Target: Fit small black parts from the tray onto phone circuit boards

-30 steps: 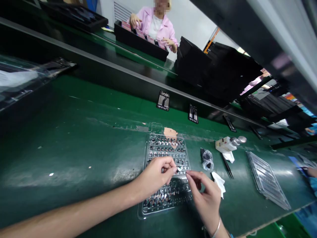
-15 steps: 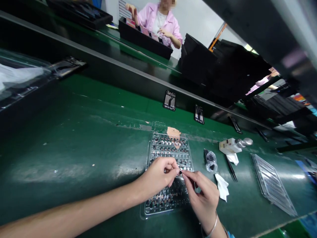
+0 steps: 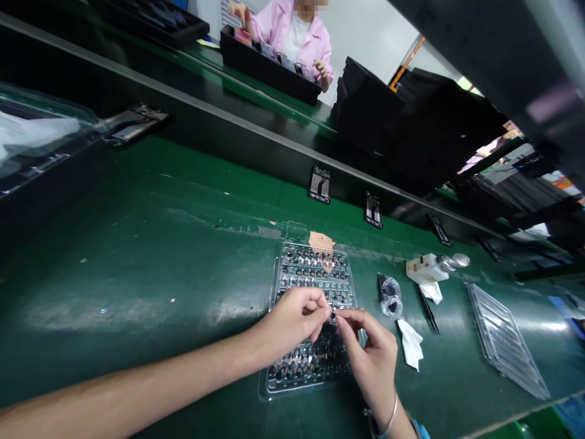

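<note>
Clear plastic tray [image 3: 275,274] of small metal parts, lying on green bench top [image 3: 137,292], beneath both hands. Left hand [image 3: 292,317]: fingers pressed together in a pinch above the tray. Right hand [image 3: 372,353]: thumb and forefinger pinching just beside it; anything held too small to tell. Right of tray: plastic bag [image 3: 390,297], tweezers [image 3: 428,311], white wipe [image 3: 410,344].

Bright even light, glare streaks on green workbench [image 3: 137,256], warped edges

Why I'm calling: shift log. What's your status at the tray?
Left hand, right hand: fingertips meeting at small dark part. Clear plastic tray beneath. Nothing in the way.
</note>
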A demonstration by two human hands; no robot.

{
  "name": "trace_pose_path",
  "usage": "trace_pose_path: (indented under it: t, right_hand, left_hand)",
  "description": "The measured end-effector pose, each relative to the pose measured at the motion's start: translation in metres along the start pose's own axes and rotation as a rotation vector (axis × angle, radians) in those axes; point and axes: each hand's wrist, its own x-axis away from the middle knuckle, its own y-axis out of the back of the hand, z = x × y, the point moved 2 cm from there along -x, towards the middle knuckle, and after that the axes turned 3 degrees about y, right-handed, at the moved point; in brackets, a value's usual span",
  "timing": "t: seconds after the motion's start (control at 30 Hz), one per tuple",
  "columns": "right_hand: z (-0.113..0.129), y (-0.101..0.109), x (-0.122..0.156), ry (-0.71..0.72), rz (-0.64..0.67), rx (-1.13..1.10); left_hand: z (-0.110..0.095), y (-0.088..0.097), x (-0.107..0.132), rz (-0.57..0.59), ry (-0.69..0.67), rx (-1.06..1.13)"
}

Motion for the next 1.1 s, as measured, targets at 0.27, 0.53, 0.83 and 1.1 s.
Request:
trace_pose_path:
  t: [0.27, 0.53, 0.83, 1.1]
  right_hand:
    - [0.001, -0.001, 0.007, 0.363, 0.009, 0.126]
    - [-0.002, 0.017, -0.049, -0.010, -0.002, 0.187]
    - [-0.049, -0.042, -0.190, -0.204, -0.024, 0.693]
    - [-0.064, -0.084, -0.244, -0.389, -0.088, 0.703]
  left_hand:
    - [0.000, 0.002, -0.002, 0.045, 0.120, 0.202]
    - [-0.007, 0.000, 0.001, -0.031, -0.026, 0.095]
    - [-0.012, -0.001, 0.002, -0.062, -0.063, 0.106]
    - [-0.012, 0.006, -0.009, -0.116, -0.097, 0.164]
